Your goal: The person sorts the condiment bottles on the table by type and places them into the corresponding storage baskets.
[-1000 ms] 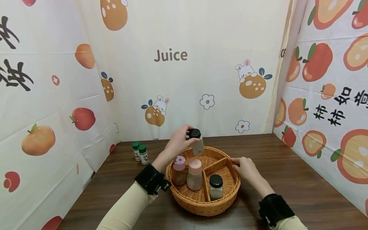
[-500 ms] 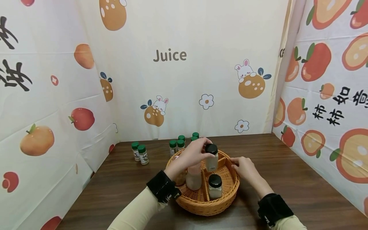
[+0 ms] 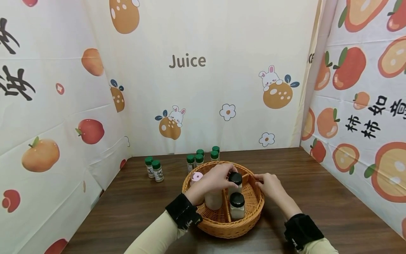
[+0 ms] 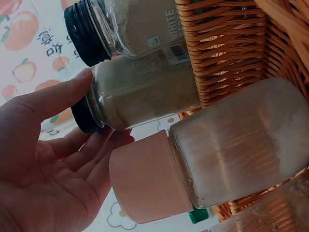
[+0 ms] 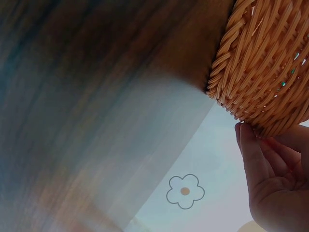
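Observation:
My left hand (image 3: 215,180) pinches the black lid of a clear seasoning jar (image 4: 149,89), thumb on one side and fingers on the other. That jar stands in the round wicker basket (image 3: 228,231), right of the long divider, behind a second black-lidded jar (image 3: 237,210). Left of the divider is a bottle with a peach-pink cap (image 4: 149,179), partly covered by my left hand in the head view. A purple-capped bottle (image 3: 196,177) is beside it, mostly hidden. My right hand (image 3: 272,188) grips the basket's right rim, thumb and fingers on either side.
Two green-capped bottles (image 3: 154,171) stand on the wooden table (image 3: 133,211) to the basket's left. Several more green-capped bottles (image 3: 199,158) are just behind the basket. Printed cloth (image 3: 190,88) hangs along the back and both sides.
My left hand has carried the black-lidded jar rightward and down into the basket, behind the other black-lidded jar. Green-capped bottles behind the basket have come into view. My right hand has stayed on the rim.

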Motion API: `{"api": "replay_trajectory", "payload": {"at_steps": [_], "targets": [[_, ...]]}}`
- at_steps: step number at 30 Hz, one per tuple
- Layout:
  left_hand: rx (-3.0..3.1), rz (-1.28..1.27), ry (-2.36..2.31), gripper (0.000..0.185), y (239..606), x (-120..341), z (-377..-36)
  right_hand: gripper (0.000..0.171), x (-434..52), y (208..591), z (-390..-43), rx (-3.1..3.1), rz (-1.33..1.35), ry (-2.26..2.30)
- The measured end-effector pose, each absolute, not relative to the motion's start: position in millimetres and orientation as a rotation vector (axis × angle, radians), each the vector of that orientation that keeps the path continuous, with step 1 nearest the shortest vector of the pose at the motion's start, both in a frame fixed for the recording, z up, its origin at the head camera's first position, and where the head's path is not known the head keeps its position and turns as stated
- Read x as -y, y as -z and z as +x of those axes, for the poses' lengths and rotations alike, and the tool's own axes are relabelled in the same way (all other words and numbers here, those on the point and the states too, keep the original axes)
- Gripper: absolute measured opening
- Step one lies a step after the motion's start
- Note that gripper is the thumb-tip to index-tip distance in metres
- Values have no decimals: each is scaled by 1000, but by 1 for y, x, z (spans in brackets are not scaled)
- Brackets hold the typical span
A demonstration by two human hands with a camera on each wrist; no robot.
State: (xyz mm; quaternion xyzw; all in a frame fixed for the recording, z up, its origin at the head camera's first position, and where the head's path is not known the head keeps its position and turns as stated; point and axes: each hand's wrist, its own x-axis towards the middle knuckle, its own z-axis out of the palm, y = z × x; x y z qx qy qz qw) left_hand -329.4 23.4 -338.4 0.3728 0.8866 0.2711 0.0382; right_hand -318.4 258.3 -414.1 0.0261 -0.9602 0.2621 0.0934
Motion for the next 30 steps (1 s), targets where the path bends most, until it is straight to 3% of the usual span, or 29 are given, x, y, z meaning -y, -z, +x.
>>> {"api": "replay_trajectory", "payload": {"at_steps": [17, 30], "targets": [[-2886, 1094, -335, 26, 348, -26, -328, 32, -258, 413, -317, 2854, 71, -755], [-2819, 1119, -639, 35, 332, 1, -332, 33, -258, 413, -317, 2861, 51, -759]]}}
